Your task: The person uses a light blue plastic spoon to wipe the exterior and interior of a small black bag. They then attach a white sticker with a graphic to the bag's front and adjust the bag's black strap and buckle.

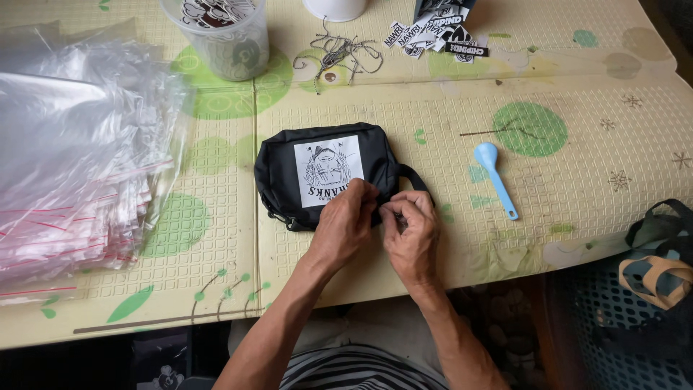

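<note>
Your left hand (345, 225) & right hand (411, 230) meet at the near edge of the black pouch (278, 170), which lies flat on the surface (577, 94), roughly centre, just in front of you. Left hand: fingers curled, tips pinching the pouch edge just below its white printed patch (328, 170). Right hand: fingers bent in tight, thumb & forefinger nipped on something small at the same edge; can't tell exactly what, prob. a zip pull or the fabric itself. The 2 hands are touching or v. nearly so. A short black strap loop (415, 175) sticks out of the pouch on the right side, just above your right knuckles.

Around it: light blue plastic spoon (494, 177) to the right, near but apart from the pouch, bowl end pointing away from you. Stack of clear plastic bags (72, 159) w/ red strips at far left, well apart. At the far edge: clear plastic cup (220, 36) w/ stickers inside, a tangle of metal wire hooks (339, 54) beside it, & loose black-and-white stickers (437, 32) further right. Blue mesh basket (613, 325) sits below the surface edge, lower right. The surface is covered w/ a yellowish mat w/ green circles.
</note>
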